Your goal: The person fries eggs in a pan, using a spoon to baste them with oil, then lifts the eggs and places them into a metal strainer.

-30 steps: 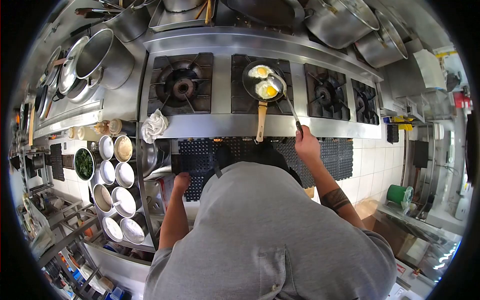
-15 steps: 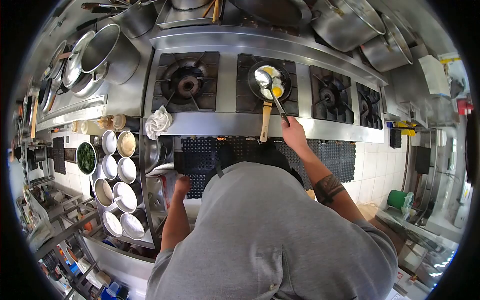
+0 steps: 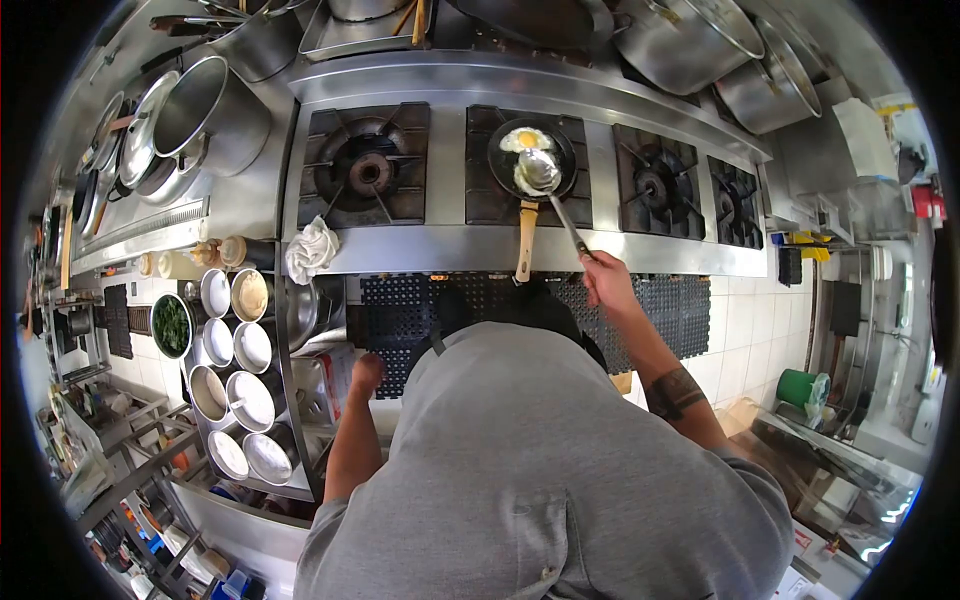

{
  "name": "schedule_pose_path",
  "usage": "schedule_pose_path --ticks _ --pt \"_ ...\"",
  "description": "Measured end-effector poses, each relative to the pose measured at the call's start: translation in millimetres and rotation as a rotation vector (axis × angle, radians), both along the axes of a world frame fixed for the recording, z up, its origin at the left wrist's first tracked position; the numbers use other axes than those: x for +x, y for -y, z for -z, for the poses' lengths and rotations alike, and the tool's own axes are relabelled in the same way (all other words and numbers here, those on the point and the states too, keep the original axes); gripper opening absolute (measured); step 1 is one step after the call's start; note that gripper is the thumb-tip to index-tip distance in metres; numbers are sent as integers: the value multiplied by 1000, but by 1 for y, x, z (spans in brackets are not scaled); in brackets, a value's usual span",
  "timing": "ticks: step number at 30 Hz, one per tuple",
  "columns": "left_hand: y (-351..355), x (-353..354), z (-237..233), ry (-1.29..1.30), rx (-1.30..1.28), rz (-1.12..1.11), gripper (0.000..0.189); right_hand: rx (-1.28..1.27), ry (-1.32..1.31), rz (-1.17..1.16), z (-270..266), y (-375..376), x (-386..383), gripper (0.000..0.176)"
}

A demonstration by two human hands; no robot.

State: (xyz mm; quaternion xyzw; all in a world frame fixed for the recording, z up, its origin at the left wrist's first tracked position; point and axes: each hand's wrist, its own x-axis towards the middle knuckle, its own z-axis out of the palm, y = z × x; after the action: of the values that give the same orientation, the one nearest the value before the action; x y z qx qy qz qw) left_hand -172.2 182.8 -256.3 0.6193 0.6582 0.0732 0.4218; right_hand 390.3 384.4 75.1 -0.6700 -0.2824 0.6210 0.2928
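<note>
A dark frying pan [image 3: 567, 178] sits on a burner, its wooden handle [image 3: 526, 245] pointing toward me. Two frying eggs lie in it; the upper egg [image 3: 525, 140] shows its yolk, while the spoon partly covers the lower one. My right hand [image 3: 606, 280] is closed around the dark end of a metal spoon [image 3: 541, 173], whose bowl is over the lower part of the pan. My left hand [image 3: 368, 372] hangs low beside my body, away from the stove, its fingers too small and hidden to make out.
Other burners [image 3: 369, 172] flank the pan. A crumpled white cloth [image 3: 313, 250] lies on the stove's front edge. Several round containers [image 3: 251, 347] and a bowl of greens [image 3: 172, 325] stand at left. Large pots [image 3: 688, 45] fill the back.
The spoon has moved from the upper egg to the lower one, uncovering the upper yolk. My right hand has shifted slightly right and down. My left hand looks unchanged.
</note>
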Motion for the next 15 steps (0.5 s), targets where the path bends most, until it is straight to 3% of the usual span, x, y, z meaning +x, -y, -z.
schedule_pose_path --ticks 2,3,5,6,8,11,15 --pt "-12 4 -18 -29 -134 -104 21 322 690 -181 29 6 20 28" --pt "-20 10 -35 -31 -134 -100 21 381 940 -269 17 9 21 27" --pt "-36 27 -74 114 -291 -421 19 376 1036 -297 -3 10 20 26" --pt "-37 31 -79 113 -291 -419 19 372 1132 -328 -6 11 21 26" --pt "-38 34 -81 209 -296 -586 19 387 1148 -339 -7 8 19 27" --pt "-44 33 -84 133 -328 -503 21 337 1111 -346 -7 2 5 27" --pt "-41 33 -89 153 -350 -577 23 318 906 -285 -2 -13 -24 26"
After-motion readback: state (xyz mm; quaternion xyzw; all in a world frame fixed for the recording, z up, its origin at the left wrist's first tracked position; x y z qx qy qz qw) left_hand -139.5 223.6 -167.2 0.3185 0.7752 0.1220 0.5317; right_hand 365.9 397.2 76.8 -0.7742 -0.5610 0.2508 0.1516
